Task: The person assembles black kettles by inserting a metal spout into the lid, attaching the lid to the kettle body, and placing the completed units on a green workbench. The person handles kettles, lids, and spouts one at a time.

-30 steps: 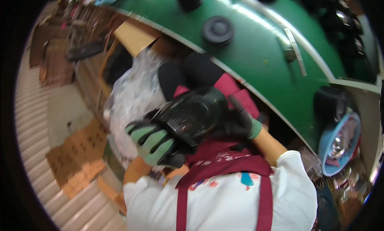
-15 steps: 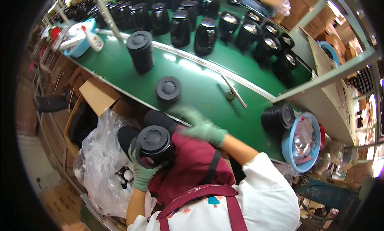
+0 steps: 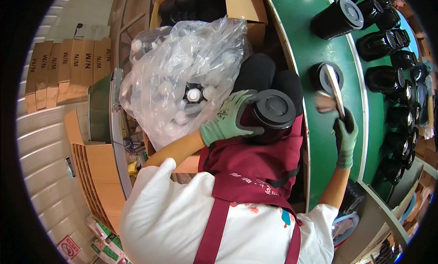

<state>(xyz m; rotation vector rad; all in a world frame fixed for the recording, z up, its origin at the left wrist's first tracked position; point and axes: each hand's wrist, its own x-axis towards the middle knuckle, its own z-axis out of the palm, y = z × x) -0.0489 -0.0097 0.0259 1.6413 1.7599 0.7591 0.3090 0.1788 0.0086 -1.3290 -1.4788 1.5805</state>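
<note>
Taken up since the earlier frame, a brush (image 3: 336, 90) is gripped by the right hand (image 3: 346, 134); bare green bench (image 3: 323, 159) lies beside it, up to the white rail (image 3: 363, 108). Boxes (image 3: 68, 72) line a ribbed wall (image 3: 48, 159) far left. Left hand (image 3: 230, 117) clasps the lidded canister (image 3: 273, 109) above the lap (image 3: 276, 156).

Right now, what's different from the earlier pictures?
The green-gloved right hand let go of the black, round-lidded cylinder, moved right and took the pale-handled brush that lay on the green tabletop. The green-gloved left hand still holds the cylinder over the lap; the squat, round black piece stayed on the tabletop.
</note>
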